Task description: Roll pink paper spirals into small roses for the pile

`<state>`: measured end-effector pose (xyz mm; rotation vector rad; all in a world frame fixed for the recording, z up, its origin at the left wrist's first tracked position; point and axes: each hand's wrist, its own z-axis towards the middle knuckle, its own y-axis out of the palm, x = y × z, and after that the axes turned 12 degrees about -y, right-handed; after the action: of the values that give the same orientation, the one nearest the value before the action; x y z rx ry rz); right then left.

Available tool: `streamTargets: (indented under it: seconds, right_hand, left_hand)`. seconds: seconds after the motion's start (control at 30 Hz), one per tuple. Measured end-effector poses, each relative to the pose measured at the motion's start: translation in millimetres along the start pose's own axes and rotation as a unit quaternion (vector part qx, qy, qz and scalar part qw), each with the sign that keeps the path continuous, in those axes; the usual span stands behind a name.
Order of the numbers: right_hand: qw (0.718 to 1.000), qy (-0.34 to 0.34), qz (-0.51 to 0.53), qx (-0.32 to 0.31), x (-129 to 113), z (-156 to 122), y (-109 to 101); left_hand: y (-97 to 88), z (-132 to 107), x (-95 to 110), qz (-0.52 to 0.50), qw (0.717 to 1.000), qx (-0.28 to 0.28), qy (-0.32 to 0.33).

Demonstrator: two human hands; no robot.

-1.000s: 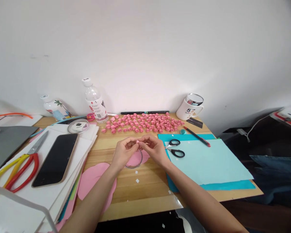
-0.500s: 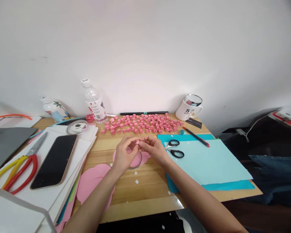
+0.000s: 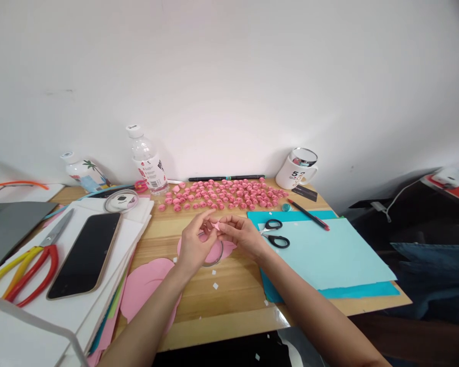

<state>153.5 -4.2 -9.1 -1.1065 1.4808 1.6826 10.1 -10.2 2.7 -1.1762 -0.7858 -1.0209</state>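
My left hand (image 3: pixel 194 241) and my right hand (image 3: pixel 241 234) meet over the middle of the wooden desk (image 3: pixel 237 285). Together their fingertips pinch a small pink paper piece (image 3: pixel 216 225). Right under the hands lie a pink paper circle (image 3: pixel 214 251) and a clear tape ring (image 3: pixel 213 261). Behind them several small rolled pink paper pieces (image 3: pixel 222 194) are spread in rows. Black-handled scissors (image 3: pixel 275 232) rest just right of my right hand on light blue paper (image 3: pixel 329 255).
A phone (image 3: pixel 84 254) and red-and-yellow scissors (image 3: pixel 30 265) lie on white sheets at the left. A water bottle (image 3: pixel 148 162), a second bottle (image 3: pixel 84 172), a tape roll (image 3: pixel 121 200), a white mug (image 3: pixel 297 171), a red pen (image 3: pixel 309 214) and pink sheets (image 3: pixel 145 285) surround the hands.
The fingers have shifted slightly on the small pink piece; my left forefinger now points further out. Otherwise the hands stay in place and the view has drifted a little.
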Motion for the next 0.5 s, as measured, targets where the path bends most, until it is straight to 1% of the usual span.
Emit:
streamTargets:
  seconds: [0.1,0.23,0.33,0.4,0.5]
  right_hand:
    - [1.0,0.012,0.021,0.001,-1.2,0.0,-0.1]
    - [1.0,0.009,0.024,-0.008,-0.9,-0.6,0.8]
    - [1.0,0.005,0.023,-0.003,-0.7,-0.7,0.9]
    - [0.999,0.009,0.04,0.005,-2.1,-0.1,0.2]
    - [0.995,0.019,0.1,0.011,-6.6,1.4,-1.4]
  left_hand:
    - [-0.6,-0.5,0.5,-0.002,1.0,0.008,-0.007]
    - [-1.3,-1.3,0.6,0.044,0.997,0.039,0.046]
    - [-1.1,-1.3,0.1,0.067,0.994,0.036,0.078]
    - [-0.9,-0.9,-0.1,0.062,0.995,0.032,0.077]
    - [-0.9,-0.1,0.5,0.025,0.998,0.029,0.05]
